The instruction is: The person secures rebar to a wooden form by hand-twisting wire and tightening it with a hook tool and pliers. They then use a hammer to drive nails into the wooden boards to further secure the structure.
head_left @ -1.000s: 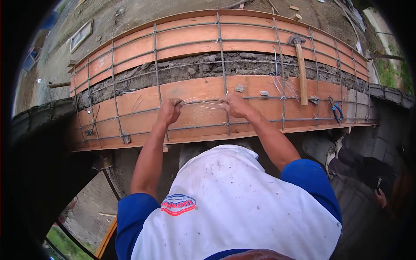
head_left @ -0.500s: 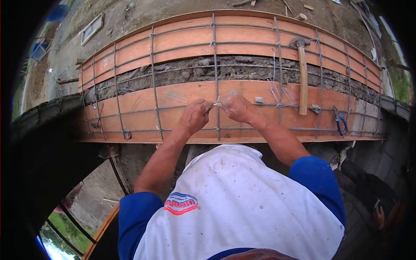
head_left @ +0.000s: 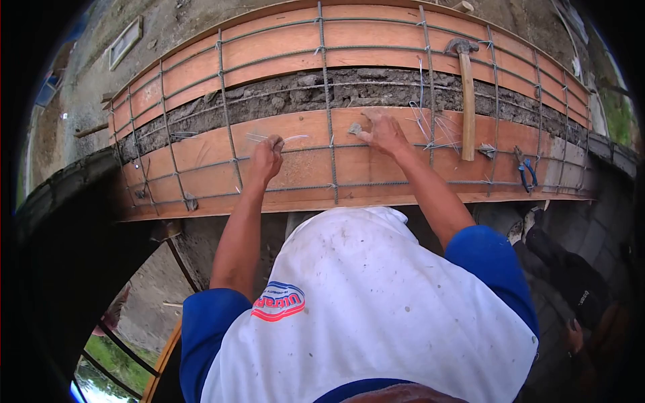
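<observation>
**Wooden boards [head_left: 290, 174], steel bars [head_left: 326, 87], thin wires [head_left: 295, 138]**

The boards curve across twelve o'clock, the bars gridded over them. The hammer [head_left: 467, 101], at two o'clock from the right hand [head_left: 384, 134], could slide if the bars were jolted. That hand's fingers are spread; pliers [head_left: 521, 162] lie towards four o'clock. A stone [head_left: 355, 128] sits by its thumb at nine; whether pinched, I cannot tell, and a brush might shift it. The left hand [head_left: 267, 158] grips the wires, ends towards ten and two; a slackened hold could drop them.
</observation>
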Demonstrator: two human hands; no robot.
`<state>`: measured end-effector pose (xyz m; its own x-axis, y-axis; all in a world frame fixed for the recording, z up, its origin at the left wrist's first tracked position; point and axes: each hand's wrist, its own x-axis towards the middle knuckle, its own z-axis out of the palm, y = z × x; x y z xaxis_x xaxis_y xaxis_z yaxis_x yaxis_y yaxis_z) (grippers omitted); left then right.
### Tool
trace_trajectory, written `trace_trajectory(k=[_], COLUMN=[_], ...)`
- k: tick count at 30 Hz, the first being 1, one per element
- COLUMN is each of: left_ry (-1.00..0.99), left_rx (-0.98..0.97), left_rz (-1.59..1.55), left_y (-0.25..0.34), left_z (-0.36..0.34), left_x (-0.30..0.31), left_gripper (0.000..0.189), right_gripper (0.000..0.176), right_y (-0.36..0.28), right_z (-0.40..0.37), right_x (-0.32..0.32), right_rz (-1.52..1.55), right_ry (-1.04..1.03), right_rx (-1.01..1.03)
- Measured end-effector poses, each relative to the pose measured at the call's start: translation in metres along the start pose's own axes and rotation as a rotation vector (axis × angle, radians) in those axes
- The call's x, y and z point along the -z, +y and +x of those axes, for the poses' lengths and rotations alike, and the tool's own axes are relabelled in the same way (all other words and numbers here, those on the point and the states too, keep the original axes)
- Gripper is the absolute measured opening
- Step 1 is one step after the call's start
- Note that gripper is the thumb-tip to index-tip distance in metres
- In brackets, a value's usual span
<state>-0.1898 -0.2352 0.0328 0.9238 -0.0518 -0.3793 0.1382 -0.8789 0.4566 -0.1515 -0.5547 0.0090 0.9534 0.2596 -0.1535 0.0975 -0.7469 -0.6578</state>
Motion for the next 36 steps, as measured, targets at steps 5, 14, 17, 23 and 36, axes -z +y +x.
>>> trace_trajectory(k=[5,14,17,23,36], left_ry=[0.342,-0.065,-0.092,0.163,0.233], left_rx=[-0.32,-0.248,-0.191,-0.104,0.272], left_rz=[0.294,-0.02,-0.302,-0.675,-0.528], left_y=[0.051,0.098,0.106,0.112,0.097], left_z=[0.014,0.052,0.055,0.104,0.196], left_x=[0.016,-0.038,-0.025,0.008,0.013], left_gripper=[0.028,0.037,0.037,0.03,0.018], right_gripper=[0.037,0.028,0.032,0.043,0.043], right_y=[-0.001,-0.008,-0.024,-0.058,-0.021], right_z=[0.025,0.024,0.046,0.122,0.238], right_x=[-0.013,-0.025,-0.01,0.015,0.042], right_rz=[-0.004,-0.092,0.509,0.732,-0.399], right_ry=[-0.31,-0.078,-0.011,-0.054,-0.38], right_rx=[-0.082,0.042,-0.264,-0.314,0.062])
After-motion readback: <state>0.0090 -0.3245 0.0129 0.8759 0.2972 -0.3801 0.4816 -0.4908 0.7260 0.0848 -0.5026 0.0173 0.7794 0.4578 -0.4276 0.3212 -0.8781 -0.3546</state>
